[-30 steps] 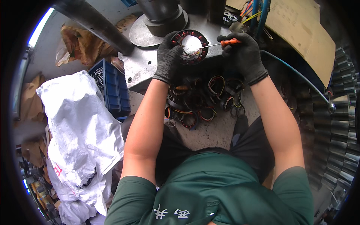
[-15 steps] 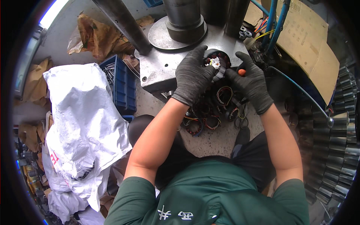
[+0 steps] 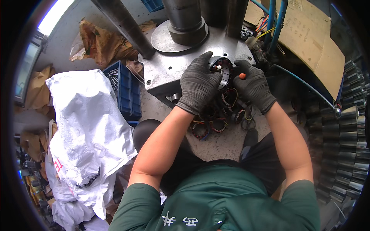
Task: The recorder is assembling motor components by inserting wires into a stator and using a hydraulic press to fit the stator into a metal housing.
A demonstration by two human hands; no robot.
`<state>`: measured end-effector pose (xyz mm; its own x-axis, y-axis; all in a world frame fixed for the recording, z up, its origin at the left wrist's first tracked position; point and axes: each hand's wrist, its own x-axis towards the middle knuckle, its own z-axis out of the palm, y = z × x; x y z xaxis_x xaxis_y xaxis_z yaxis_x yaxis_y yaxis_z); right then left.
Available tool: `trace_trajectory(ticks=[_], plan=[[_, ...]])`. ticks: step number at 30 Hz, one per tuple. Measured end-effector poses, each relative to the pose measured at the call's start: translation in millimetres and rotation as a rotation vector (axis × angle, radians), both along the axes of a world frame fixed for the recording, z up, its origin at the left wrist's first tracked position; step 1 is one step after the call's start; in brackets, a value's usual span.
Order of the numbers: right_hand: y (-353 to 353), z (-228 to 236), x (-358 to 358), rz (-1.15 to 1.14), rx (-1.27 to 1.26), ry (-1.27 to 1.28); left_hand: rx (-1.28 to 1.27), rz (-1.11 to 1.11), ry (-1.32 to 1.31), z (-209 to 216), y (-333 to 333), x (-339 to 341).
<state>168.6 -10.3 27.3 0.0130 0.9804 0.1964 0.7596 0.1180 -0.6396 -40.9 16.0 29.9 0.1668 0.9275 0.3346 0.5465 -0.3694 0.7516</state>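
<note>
Wound ring (image 3: 227, 79) held tilted at the front edge of the machine base (image 3: 160, 75)

Your left hand (image 3: 200, 82), in a dark glove, grips the ring from its left side, thumb across the near part. Dark red coils show inside the ring; its pale outer band faces your right hand (image 3: 252, 84). That hand, gloved too, is curled around an orange-handled tool (image 3: 242, 76) (only the rounded handle end shows; the shaft is hidden). Whether your right fingers touch the ring, I cannot tell. Nor can I tell if the base bears any of its weight.

Behind: a thick column (image 3: 182, 15) rising from a round plate (image 3: 158, 40) on the base. Below your hands, loose wound rings (image 3: 197, 136) with coloured leads lie on the floor (image 3: 206, 150). To your left, a blue crate (image 3: 132, 98) of metal rods (image 3: 113, 79), just beside a white sack (image 3: 86, 115). To your right, cardboard (image 3: 308, 38) and, lower, rows of shiny metal cylinders (image 3: 348, 150).
</note>
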Motion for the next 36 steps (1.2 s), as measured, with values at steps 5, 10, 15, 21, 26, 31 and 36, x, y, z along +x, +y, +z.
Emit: trace_trajectory(ticks=[5,10,15,21,26,31,36], plan=[[-2,-9,19,0.096,0.138,0.217,-0.269,-0.091,-0.343,-3,7,-15],[-18,4,3,0.149,0.147,0.243,-0.286,-0.125,-0.376,8,0,-15],[-18,11,-11,0.107,0.289,0.07,-0.397,-0.148,-0.488,11,-12,-7],[-14,5,-14,0.161,0.427,-0.172,-0.354,-0.137,-0.43,-7,-3,-9],[-14,15,16,0.041,0.207,0.191,-0.399,-0.139,-0.501,-5,1,-15],[-13,26,35,0.129,-0.174,0.453,-0.563,-0.357,-0.947,-1,-1,-21],[-23,24,39,0.408,-0.292,0.694,-0.606,-0.383,-0.929,15,-14,-18]])
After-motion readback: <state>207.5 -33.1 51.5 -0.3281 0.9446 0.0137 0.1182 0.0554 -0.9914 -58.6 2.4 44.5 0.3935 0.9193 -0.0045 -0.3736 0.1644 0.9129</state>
